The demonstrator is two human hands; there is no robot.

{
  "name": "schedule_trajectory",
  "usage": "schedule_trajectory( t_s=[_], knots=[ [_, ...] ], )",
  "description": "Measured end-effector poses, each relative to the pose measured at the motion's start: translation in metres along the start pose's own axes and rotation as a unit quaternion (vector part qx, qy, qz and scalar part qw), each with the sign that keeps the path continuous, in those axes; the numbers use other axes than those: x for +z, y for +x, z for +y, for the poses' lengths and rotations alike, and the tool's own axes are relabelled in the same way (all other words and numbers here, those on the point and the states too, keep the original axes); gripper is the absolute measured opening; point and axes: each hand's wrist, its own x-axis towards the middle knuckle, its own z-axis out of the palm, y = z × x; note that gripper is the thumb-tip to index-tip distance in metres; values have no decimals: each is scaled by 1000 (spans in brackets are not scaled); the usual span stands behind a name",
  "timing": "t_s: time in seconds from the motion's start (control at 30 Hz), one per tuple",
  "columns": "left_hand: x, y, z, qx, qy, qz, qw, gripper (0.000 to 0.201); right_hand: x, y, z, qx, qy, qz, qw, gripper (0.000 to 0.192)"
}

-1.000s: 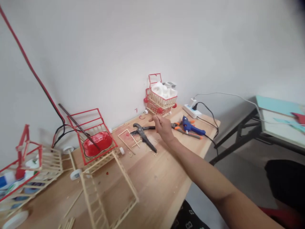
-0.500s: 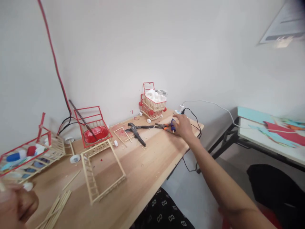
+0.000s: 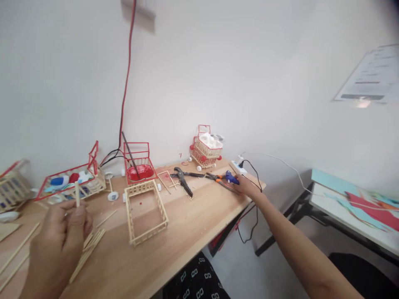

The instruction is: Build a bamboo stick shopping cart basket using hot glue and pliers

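Note:
My left hand, at the lower left, is closed with a short wooden stick pinched upright between thumb and fingers. At the table's far right end, my right hand is closed around a blue glue gun; part of the gun is hidden by the hand. Orange-and-black pliers lie just left of it. Between the hands rests a rectangular frame of glued wooden sticks. A bundle of loose sticks lies beside my left hand.
Small stick carts stand along the wall: one with white stuff, one with a red tub, one with colourful bits. Black cutters lie mid-table. A power strip with cords sits behind my right hand. Another table stands right.
The view has swung left. My left hand has come further into view with its stick raised. My right hand has settled lower around the glue gun.

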Motion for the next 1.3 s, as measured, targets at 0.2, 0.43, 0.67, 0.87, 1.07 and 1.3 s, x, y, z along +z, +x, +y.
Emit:
schedule_trajectory(
  t_s=[0.2,0.43,0.67,0.87,1.07,1.3],
  knots=[
    [3,-8,-9,-4,5,-31,1000,21,-10,-32,-17,-5,143,59,988,34],
    [-1,-2,7,122,-11,-24,992,24,-3,-104,-92,-50,509,-172,842,49],
    [13,26,33,110,-31,-212,971,24,-4,-117,-152,-124,508,-246,816,41],
    [31,11,11,115,-68,-128,983,17,17,-140,-164,-137,445,-237,853,42],
    [31,1,10,144,-86,-111,980,18,37,-166,-165,-122,478,-306,814,44],
    [25,4,20,-49,-235,-209,948,16,39,-175,-172,-149,475,-294,816,44]
  ],
)
